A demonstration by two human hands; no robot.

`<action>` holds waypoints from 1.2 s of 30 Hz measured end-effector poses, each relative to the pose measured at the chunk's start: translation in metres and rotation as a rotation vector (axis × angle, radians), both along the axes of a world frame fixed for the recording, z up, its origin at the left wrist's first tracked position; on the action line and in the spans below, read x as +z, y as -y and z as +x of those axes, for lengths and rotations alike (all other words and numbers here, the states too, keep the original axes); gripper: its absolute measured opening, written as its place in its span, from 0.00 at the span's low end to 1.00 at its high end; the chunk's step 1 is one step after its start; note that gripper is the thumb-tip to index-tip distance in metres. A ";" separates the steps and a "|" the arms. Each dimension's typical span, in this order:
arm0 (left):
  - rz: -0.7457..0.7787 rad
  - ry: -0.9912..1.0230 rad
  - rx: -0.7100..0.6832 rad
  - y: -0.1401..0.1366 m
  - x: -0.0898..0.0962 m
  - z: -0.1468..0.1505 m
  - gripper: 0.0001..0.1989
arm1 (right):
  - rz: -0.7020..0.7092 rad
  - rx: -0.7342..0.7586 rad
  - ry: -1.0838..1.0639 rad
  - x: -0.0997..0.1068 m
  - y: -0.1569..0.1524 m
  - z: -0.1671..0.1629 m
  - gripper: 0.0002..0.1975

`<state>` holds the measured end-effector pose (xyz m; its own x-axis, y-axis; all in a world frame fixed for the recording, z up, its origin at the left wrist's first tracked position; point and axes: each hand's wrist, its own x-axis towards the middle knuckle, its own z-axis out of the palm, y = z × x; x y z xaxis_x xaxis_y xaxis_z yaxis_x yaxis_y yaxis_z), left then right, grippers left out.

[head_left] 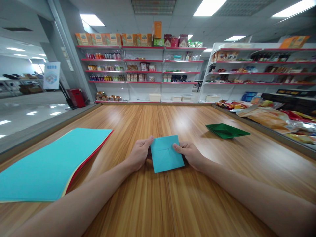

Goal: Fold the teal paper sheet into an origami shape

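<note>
A folded square of light-blue paper (166, 159) is held up between both hands, slightly tilted, just over the middle of the table. Crease lines and a small flap edge show on its face. My left hand (140, 152) pinches its left edge, thumb near the upper left corner. At the right edge, my right hand (191, 154) grips it with the thumb lying on the front. The fingers behind the paper are mostly hidden. Off to the right lies a folded dark-green paper piece (227, 130), shaped like a shallow boat, touched by neither hand.
A stack of coloured paper sheets (49, 164), light blue on top with yellowish and red below, lies at the left of the wooden table (158, 120). Packaged snacks (269, 118) sit beyond the table's right edge. Stocked shelves (143, 65) stand behind.
</note>
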<state>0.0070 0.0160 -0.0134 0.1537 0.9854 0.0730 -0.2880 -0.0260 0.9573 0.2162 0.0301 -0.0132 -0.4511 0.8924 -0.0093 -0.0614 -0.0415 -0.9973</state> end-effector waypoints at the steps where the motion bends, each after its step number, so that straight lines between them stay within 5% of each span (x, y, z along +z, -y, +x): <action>1: -0.008 0.008 -0.008 0.000 0.000 0.000 0.23 | -0.001 0.001 0.000 0.000 0.000 0.000 0.22; 10: 0.143 -0.198 -0.370 0.010 0.010 -0.003 0.15 | 0.040 0.006 -0.030 0.002 0.002 -0.002 0.21; 19: 0.150 -0.098 -0.198 0.003 0.000 -0.004 0.18 | 0.192 0.131 0.288 0.007 0.008 -0.001 0.22; 24: 0.179 -0.174 -0.160 0.006 0.006 -0.001 0.17 | 0.254 0.081 0.401 0.010 0.012 -0.004 0.23; 36: 0.011 0.089 -0.333 0.004 0.000 -0.004 0.21 | 0.226 0.249 0.267 0.010 0.013 0.003 0.21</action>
<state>0.0026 0.0120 -0.0136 0.4597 0.8811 0.1109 -0.3644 0.0733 0.9283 0.2196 0.0170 -0.0029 -0.6613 0.7496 0.0281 0.1845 0.1989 -0.9625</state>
